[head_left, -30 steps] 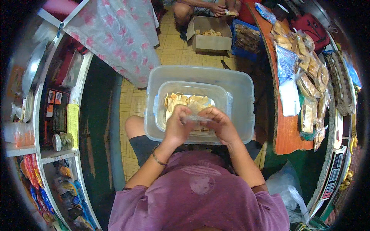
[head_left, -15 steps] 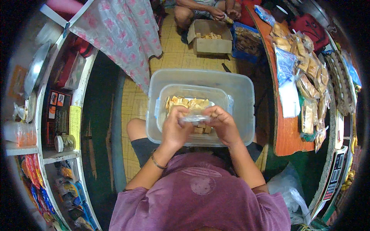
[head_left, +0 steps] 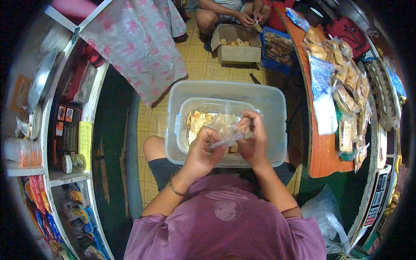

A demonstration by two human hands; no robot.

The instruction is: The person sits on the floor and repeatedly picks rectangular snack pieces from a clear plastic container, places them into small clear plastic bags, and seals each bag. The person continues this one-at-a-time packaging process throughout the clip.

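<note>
Over a large clear plastic tub [head_left: 277,102] I hold a thin, see-through plastic bag [head_left: 229,136] between both hands. My left hand [head_left: 201,149] pinches one side of its edge. My right hand [head_left: 253,141] grips the other side, fingers curled and raised. Inside the tub sits a smaller clear container [head_left: 184,108] with pale yellow, flat-cut pieces [head_left: 199,121], which look like bread or crackers. The bag and my hands cover part of them.
Across the floor another person's hands [head_left: 251,19] work above a cardboard box [head_left: 238,54], beside a blue crate [head_left: 277,47]. An orange-topped table [head_left: 320,156] with bagged bread [head_left: 346,93] stands right. Shelves [head_left: 67,177] line the left; a flowered curtain [head_left: 138,47] hangs near the tub.
The bag has gone from bunched between my hands to stretched out and more spread. My right hand has risen slightly and turned; my left has shifted a little right. The curtain has swung.
</note>
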